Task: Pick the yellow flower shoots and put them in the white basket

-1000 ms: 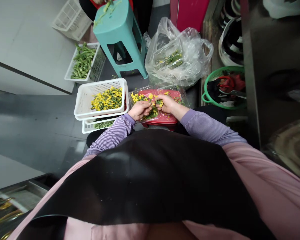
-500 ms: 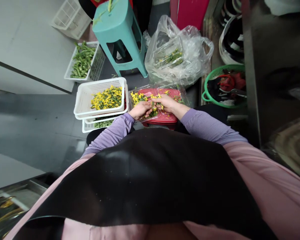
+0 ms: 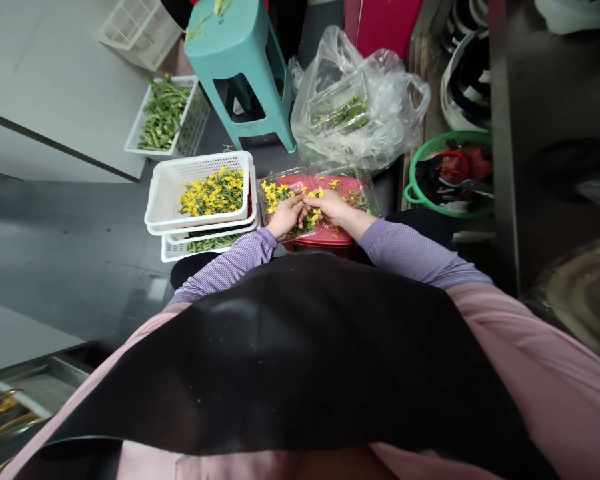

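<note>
My left hand (image 3: 287, 217) and my right hand (image 3: 329, 205) meet above a clear plastic clamshell box (image 3: 367, 181). Both have their fingers pinched together. Yellow-flowered sprigs (image 3: 316, 195) show in my right hand. What lies in my left fingertips is too small to make out. More yellow flowers (image 3: 275, 192) with green stems fill the left half of the box, under and beside my left hand. The box lies open on a red stool (image 3: 325, 248), with loose green and yellow bits in its right half.
White baskets (image 3: 155, 212) stand stacked at the left, yellow flowers in the top one. Behind are a basket of green stalks (image 3: 163, 117), a turquoise stool (image 3: 230, 40) and a plastic bag (image 3: 390, 120) with a clear box. A green basin (image 3: 413, 190) sits right, beside a dark counter (image 3: 555, 87).
My left hand has shifted slightly up and to the right, closer to my right fingertips. My right hand stays nearly in place, still holding flowers. The view has tilted slightly.
</note>
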A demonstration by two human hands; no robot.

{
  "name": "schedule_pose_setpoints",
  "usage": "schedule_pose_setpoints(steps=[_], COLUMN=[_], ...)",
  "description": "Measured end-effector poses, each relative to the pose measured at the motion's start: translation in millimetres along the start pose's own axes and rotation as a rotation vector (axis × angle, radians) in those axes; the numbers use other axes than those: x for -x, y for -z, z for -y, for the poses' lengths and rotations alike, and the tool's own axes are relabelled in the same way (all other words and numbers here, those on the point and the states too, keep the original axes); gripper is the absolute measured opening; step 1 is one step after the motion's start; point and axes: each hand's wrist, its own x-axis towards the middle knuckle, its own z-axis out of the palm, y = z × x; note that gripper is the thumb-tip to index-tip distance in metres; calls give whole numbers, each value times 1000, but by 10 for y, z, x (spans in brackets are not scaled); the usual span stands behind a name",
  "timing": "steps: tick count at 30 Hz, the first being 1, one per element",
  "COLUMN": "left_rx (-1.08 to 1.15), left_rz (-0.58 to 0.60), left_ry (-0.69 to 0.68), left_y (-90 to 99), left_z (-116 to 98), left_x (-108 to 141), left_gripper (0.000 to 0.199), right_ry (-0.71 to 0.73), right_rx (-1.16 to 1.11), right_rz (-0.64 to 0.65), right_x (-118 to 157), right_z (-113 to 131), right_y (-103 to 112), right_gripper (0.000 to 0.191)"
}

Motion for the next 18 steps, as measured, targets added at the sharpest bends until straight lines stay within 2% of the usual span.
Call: schedule_pose_setpoints(steps=[3,6,9,13,16,18], left_rx=[10,20,25,-26,-107,-185], left_rz=[-37,-63,-44,-61,-78,-49], left_ry=[11,67,104,62,37,8], left_y=[36,122,167,157,151,168], left_z=[-5,-13,-3,27,48,49], left_x=[2,2,11,30,42,36], left_gripper=[11,10,13,21,16,9], right_ry=[44,94,98,58,54,22], right_rx=[48,69,85,126,105,62], right_rz=[-139,-222,-228,-216,-218,-170], right_x=[-64,-95,-88,-69,-65,-59], right_z=[0,33,53,38,21,27], right_y=[15,10,-20,-63,-84,-95], right_gripper=[13,13,15,15,14,12])
